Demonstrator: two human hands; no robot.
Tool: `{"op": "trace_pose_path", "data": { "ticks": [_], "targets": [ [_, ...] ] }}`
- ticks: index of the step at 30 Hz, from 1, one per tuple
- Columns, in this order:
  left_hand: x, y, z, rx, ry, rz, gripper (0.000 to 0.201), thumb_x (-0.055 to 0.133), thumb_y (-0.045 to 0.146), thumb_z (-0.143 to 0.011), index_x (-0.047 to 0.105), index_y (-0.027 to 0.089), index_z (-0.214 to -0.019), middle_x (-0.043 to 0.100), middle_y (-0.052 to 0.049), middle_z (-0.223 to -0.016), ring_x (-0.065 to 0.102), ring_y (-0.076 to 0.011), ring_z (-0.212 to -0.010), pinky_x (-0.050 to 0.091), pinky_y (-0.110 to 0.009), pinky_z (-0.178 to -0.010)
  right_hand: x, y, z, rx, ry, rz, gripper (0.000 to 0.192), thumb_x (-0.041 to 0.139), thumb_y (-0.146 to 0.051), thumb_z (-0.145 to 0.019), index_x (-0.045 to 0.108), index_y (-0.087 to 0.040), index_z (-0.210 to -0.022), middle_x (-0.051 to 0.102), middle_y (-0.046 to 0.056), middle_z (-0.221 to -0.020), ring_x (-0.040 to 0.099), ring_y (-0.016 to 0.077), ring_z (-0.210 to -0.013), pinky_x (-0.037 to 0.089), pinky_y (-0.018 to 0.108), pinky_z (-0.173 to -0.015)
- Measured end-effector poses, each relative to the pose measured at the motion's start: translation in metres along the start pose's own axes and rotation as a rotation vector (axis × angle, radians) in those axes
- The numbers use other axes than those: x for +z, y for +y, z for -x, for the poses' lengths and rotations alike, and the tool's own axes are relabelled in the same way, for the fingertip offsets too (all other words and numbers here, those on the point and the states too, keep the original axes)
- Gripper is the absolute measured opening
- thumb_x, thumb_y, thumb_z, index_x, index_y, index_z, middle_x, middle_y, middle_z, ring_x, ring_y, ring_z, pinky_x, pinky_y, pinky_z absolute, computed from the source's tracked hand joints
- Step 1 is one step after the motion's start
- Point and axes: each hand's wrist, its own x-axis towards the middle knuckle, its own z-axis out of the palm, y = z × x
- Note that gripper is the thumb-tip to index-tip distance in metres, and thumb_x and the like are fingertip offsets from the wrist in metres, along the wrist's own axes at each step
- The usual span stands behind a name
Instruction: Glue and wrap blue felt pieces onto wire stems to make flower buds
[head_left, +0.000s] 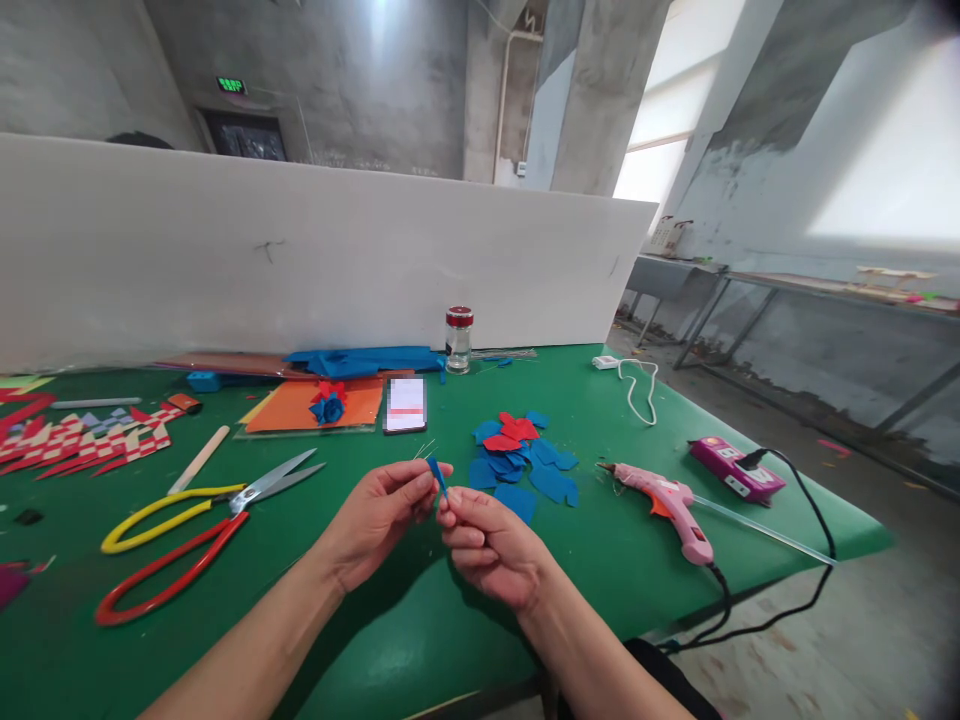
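- Between the two hands, low in the middle of the view, a small blue strip (438, 478) is pinched; it stands nearly upright, tilted a little, just above the green bench (420, 620)
- left hand (379, 520) has its fingers curled in, thumb and forefinger closed near the top of the strip; a few thin pale wires stick up from that grip, too fine to tell apart
- right hand (491, 545) is folded narrow, its fingertips closed on the lower end of the strip; both forearms reach in from the bottom edge
- just beyond the hands lies a heap of blue petal shapes (525, 465) with red petal shapes (512, 432) on top
- to the right of the heap a pink glue gun (671, 500) lies on its side, a clear glue stick coming out of its rear; its black cord runs off the bench edge, near a pink power strip (736, 468)
- to the left lie two pairs of scissors, yellow-handled scissors (191, 500) and red-handled scissors (169, 570), their blades crossing
- farther back: a phone (406, 404) face up; an orange sheet (300, 405) bearing a blue and red flower (328, 403); a small glass jar (458, 340) with a red lid; folded blue felt (367, 360)
- far left, red and white woven strips (82, 440); a white board (300, 260) stands upright along the back of the bench
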Motion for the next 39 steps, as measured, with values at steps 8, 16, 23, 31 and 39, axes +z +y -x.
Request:
{"op": "trace_pose_path", "data": {
  "ticks": [8,16,23,31,39],
  "targets": [
    [-0.001,0.001,0.002,0.024,-0.019,-0.004,0.025,0.085,0.033,-0.065,0.075,0.015,-0.08,0.065,-0.002,-0.069,0.054,-0.0099,-0.063,0.042,-0.021,-0.062,-0.002,0.002,-0.001,0.086,-0.079,-0.076,0.026,0.085,-0.019,-0.068,0.065,-0.007,-0.079,0.056,-0.003,-0.064,0.027,-0.0042,-0.041,0.018,0.003,-0.031],
    [-0.001,0.0,-0.001,0.068,0.069,-0.048,0.026,0.086,0.034,-0.063,0.073,0.014,-0.073,0.062,-0.002,-0.069,0.051,-0.0105,-0.062,0.042,-0.022,-0.059,0.002,0.009,-0.003,-0.244,0.16,0.305,0.036,0.082,-0.039,-0.071,0.065,-0.015,-0.093,0.065,0.001,-0.075,0.055,0.0045,-0.05,0.036,0.011,-0.038],
    [0.003,0.001,-0.003,0.052,0.175,-0.018,0.031,0.09,0.035,-0.053,0.07,0.014,-0.065,0.057,0.002,-0.062,0.046,-0.0081,-0.056,0.039,-0.021,-0.054,0.006,0.017,-0.006,-0.629,0.365,0.837,0.022,0.077,-0.031,-0.072,0.064,-0.021,-0.088,0.064,0.0,-0.081,0.061,0.012,-0.056,0.045,0.018,-0.036],
    [0.002,-0.003,-0.002,0.043,0.118,-0.032,0.029,0.087,0.035,-0.06,0.068,0.013,-0.065,0.055,0.002,-0.062,0.046,-0.0076,-0.058,0.039,-0.02,-0.056,0.006,0.021,-0.006,-0.699,0.476,0.954,0.012,0.072,-0.03,-0.078,0.064,-0.021,-0.08,0.067,0.0,-0.078,0.062,0.0111,-0.047,0.039,0.018,-0.034],
    [0.002,-0.004,-0.003,0.046,0.135,-0.026,0.027,0.088,0.033,-0.058,0.07,0.014,-0.064,0.057,0.002,-0.062,0.046,-0.0077,-0.056,0.038,-0.021,-0.056,0.005,0.021,-0.009,-0.633,0.482,0.807,0.025,0.076,-0.041,-0.073,0.065,-0.018,-0.078,0.066,0.001,-0.071,0.064,0.0134,-0.048,0.046,0.018,-0.032]
  ]
}}
